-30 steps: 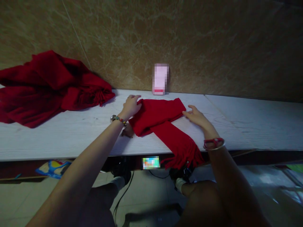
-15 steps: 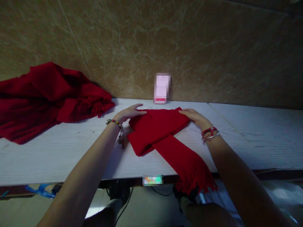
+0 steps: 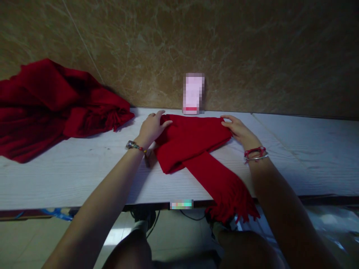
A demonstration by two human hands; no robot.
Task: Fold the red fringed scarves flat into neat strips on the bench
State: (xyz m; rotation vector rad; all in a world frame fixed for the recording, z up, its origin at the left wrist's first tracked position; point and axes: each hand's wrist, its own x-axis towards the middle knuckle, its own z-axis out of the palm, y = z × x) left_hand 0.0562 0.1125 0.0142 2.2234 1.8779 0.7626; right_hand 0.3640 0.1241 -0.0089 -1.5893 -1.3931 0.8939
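A red scarf (image 3: 193,132) lies folded over itself on the white wood-grain table. One end slants toward me, and its fringe (image 3: 237,203) hangs over the front edge. My left hand (image 3: 153,127) grips the far left corner, thumb on top and fingers around the back edge. At the far right corner, my right hand (image 3: 238,130) pinches the cloth between thumb and fingers. The scarf's far edge runs fairly straight between both hands.
A heap of red fringed cloth (image 3: 56,108) lies at the left against the brown marbled wall (image 3: 252,56). A pink, blurred-out phone-like object (image 3: 193,93) leans on the wall behind the scarf. Blue plastic (image 3: 57,213) shows under the table's front edge.
My hands have moved slightly apart, and the scarf's far edge is straighter and wider. The left hand's fingers have curled at its corner. The whole view has shifted a little.
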